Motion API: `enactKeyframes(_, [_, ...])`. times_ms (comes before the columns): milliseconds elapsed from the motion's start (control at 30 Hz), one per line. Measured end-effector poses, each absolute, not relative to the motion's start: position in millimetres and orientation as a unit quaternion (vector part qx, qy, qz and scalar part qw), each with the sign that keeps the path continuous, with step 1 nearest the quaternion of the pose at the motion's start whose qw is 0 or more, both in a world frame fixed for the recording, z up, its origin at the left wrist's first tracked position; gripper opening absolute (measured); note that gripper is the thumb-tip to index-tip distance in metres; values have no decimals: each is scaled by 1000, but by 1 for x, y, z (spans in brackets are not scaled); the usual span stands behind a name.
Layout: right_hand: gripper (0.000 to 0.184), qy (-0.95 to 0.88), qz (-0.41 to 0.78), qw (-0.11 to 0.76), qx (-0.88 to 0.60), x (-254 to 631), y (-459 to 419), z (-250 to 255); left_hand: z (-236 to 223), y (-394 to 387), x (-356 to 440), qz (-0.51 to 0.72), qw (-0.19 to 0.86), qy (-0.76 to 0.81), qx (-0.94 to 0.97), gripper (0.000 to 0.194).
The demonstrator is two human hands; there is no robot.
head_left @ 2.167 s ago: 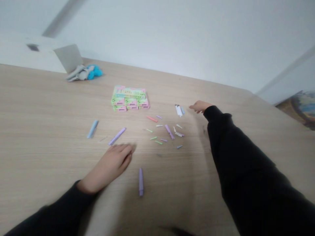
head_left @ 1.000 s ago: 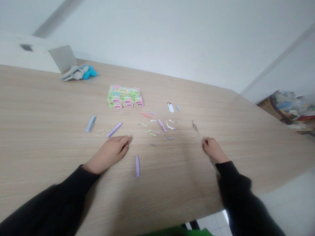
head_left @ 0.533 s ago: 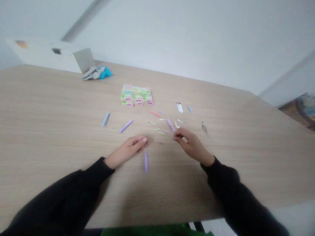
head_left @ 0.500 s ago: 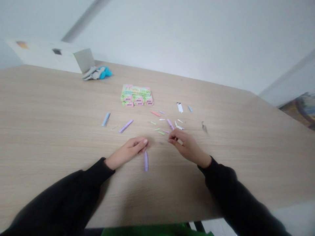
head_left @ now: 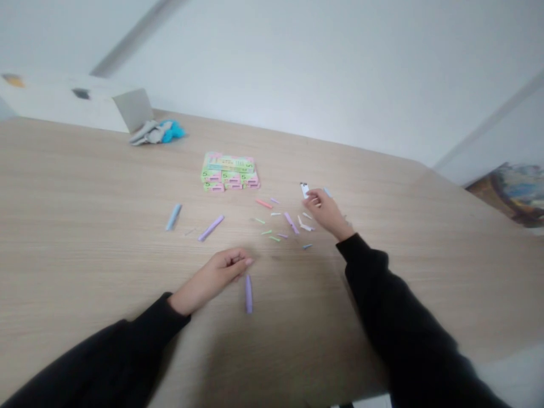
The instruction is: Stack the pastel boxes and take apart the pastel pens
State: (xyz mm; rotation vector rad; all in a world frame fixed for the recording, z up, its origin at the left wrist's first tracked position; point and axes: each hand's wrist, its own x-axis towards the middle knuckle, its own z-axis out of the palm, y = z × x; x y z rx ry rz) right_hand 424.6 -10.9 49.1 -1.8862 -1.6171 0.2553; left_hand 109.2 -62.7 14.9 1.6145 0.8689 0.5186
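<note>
My left hand (head_left: 221, 275) hovers over the middle of the table with thumb and fingertips pressed together. What lies between them, if anything, is too small to make out. Just below its fingertips is a purple pen-like tube (head_left: 249, 294). My right hand (head_left: 325, 212) reaches farther out, fingers curled and pinched at the white strips with dark ends (head_left: 304, 188), partly covering them. Whether it grips one is unclear. Between the hands are scattered small parts: a purple tube (head_left: 291, 222), a red stick (head_left: 264, 203), green slivers (head_left: 266, 232), white pieces (head_left: 304, 225) and a small blue-grey piece (head_left: 307, 246).
A stack of green and pink boxes (head_left: 229, 170) sits behind the small parts. To the left are a blue tube (head_left: 173, 217) and another purple tube (head_left: 211, 228). Grey and blue gloves (head_left: 159, 132) lie by a white box (head_left: 134, 110) near the wall.
My right hand has moved away from me and to the right, from the small parts to the white strips. A small blue-grey piece now shows on the table. My left hand keeps its pinch.
</note>
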Motion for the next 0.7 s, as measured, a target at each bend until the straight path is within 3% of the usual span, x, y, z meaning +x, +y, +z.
enactKeyframes(167, [49,-491,32,292,-820,530,60,37,15,-58,107,237,565,419,670,40])
enactKeyframes(400, [26,-482,36,244,-841,558,86,0,6,-51,102,230,599,414,646,40])
enactKeyframes(700, [35,-590,73,279,-754,535,110,-2,6,-51,101,199,588,397,676,39])
